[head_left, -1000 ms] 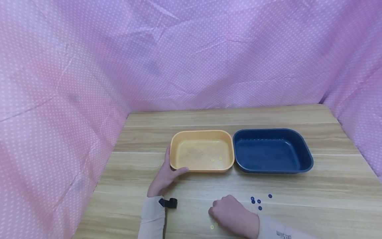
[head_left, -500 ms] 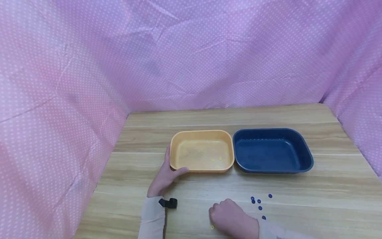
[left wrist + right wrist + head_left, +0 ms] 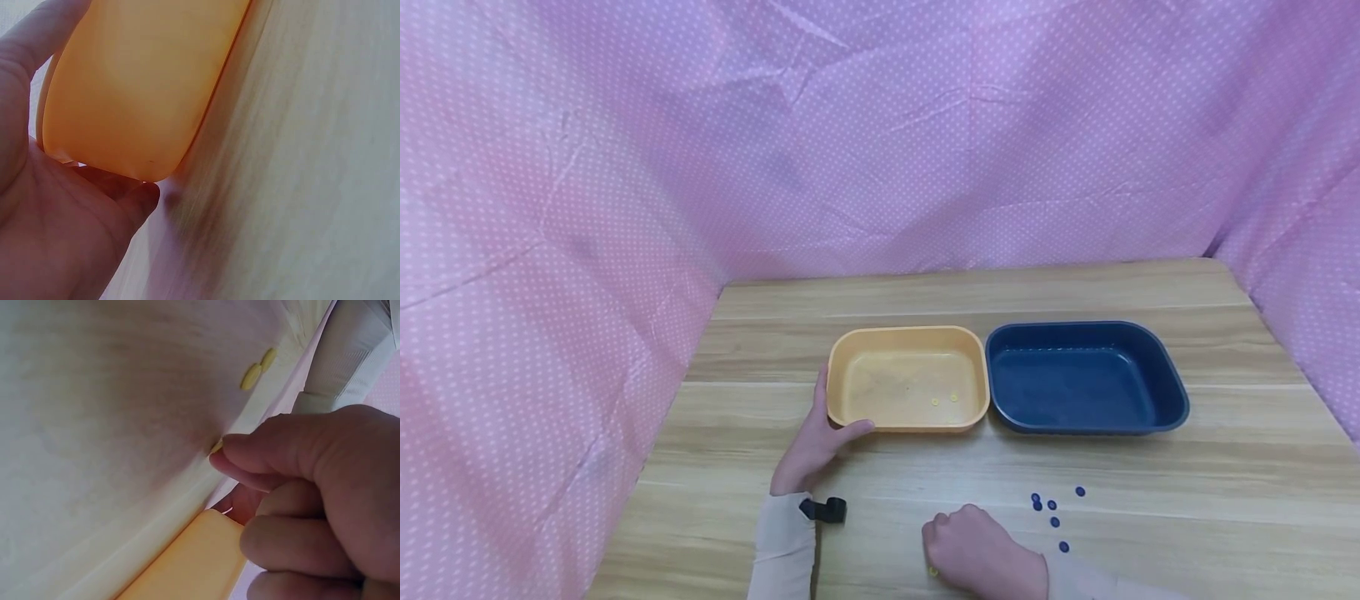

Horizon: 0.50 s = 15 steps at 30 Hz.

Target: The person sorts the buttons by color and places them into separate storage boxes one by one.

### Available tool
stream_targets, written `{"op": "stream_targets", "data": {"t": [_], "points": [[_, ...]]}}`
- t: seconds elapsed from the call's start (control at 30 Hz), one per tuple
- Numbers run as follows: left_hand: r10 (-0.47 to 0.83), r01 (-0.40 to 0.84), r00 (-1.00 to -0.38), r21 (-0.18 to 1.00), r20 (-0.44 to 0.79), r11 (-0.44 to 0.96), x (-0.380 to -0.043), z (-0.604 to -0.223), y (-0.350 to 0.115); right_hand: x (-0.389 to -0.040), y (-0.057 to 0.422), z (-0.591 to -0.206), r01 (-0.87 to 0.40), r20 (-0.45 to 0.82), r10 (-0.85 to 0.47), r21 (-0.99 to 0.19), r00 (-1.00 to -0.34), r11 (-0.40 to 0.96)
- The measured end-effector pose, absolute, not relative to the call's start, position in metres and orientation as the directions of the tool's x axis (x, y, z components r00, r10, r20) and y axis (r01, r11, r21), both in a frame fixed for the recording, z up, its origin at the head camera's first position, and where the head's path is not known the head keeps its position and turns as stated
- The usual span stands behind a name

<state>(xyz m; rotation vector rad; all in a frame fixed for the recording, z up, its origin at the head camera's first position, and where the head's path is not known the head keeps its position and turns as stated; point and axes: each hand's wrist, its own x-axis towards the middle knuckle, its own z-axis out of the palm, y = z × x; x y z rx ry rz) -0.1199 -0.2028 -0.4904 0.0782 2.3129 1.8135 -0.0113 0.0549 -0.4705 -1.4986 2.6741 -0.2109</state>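
My left hand [image 3: 814,442] holds the near left corner of a yellow plastic bin [image 3: 880,379], thumb along its front and fingers round its side. In the left wrist view the bin's end wall [image 3: 144,94] sits between thumb and fingers. My right hand [image 3: 981,550] is low over the table in front of the bins. Its thumb and index finger pinch a small yellow button [image 3: 217,446] at the tabletop, the other fingers curled. Two more yellow buttons [image 3: 251,377] lie close by in the right wrist view. Inside the yellow bin lie a couple of yellow buttons [image 3: 935,402].
A dark blue bin [image 3: 1075,387] stands against the yellow bin's right side. Several blue buttons [image 3: 1055,522] are scattered on the wooden table [image 3: 1225,483] to the right of my right hand. Pink dotted cloth [image 3: 880,167] hangs behind and along both sides.
My right hand has shifted slightly down and left, covering more of the yellow buttons beside it. Its sleeve has uncovered another blue button. The left hand and both bins stay put.
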Motion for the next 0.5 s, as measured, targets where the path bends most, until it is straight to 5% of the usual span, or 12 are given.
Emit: {"op": "stream_targets", "data": {"t": [0.5], "points": [[0.218,-0.061,-0.970,0.977,-0.106,0.205,-0.115,-0.467,-0.196,-0.016,0.064,-0.467,-0.791,-0.031,-0.825,-0.265,-0.564,0.551]]}}
